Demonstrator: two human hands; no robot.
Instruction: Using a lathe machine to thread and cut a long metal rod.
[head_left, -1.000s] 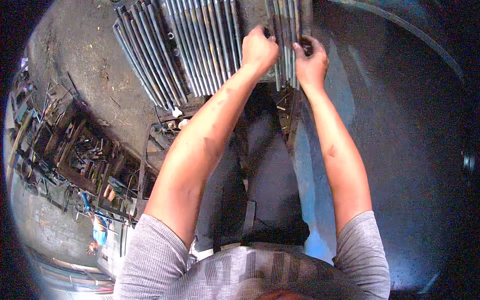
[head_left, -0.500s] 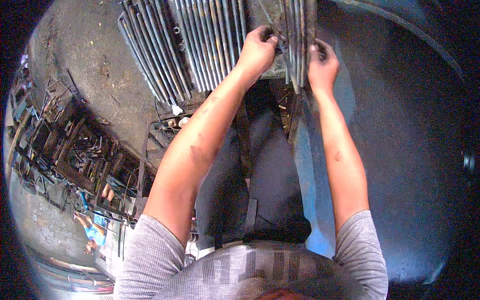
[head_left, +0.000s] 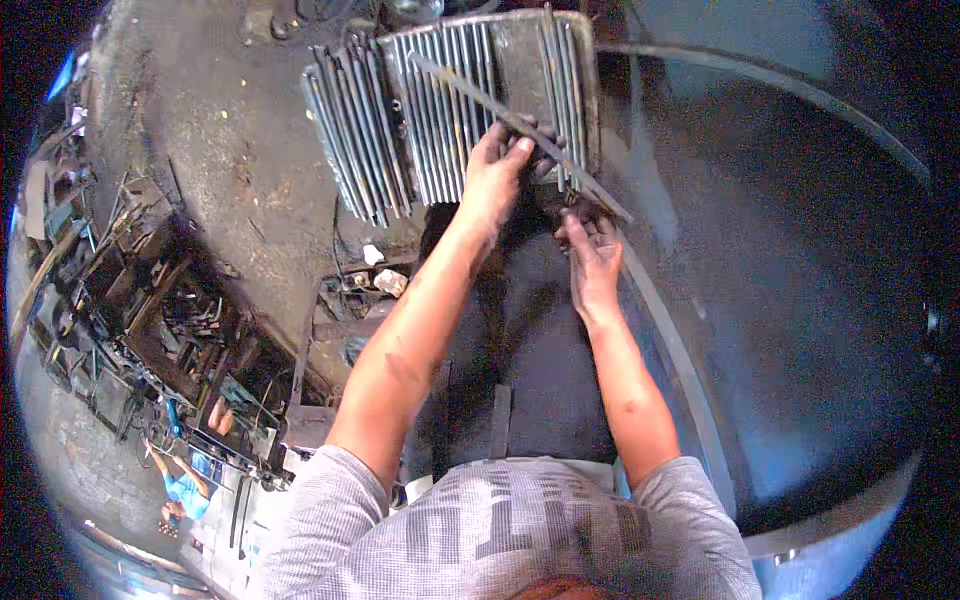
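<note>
Left batch of rods (head_left: 348, 130) and middle row (head_left: 438, 125) both run near-to-far, probably just for neatness. The left hand (head_left: 497, 165) grips a loose rod (head_left: 485, 100) around mid-length, I'd guess for balance, long axis slanting from far left over the middle row to near right across the right batch (head_left: 562, 85); the right hand (head_left: 592, 250) hangs half-curled by that near end, can't tell if it's pinching anything.

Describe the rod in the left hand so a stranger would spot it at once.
Find the rows of metal rods near the picture's top. In front of them, the left hand holds a single grey rod. Unlike those rods, which run roughly up and down, it slants from upper left to lower right.
</note>
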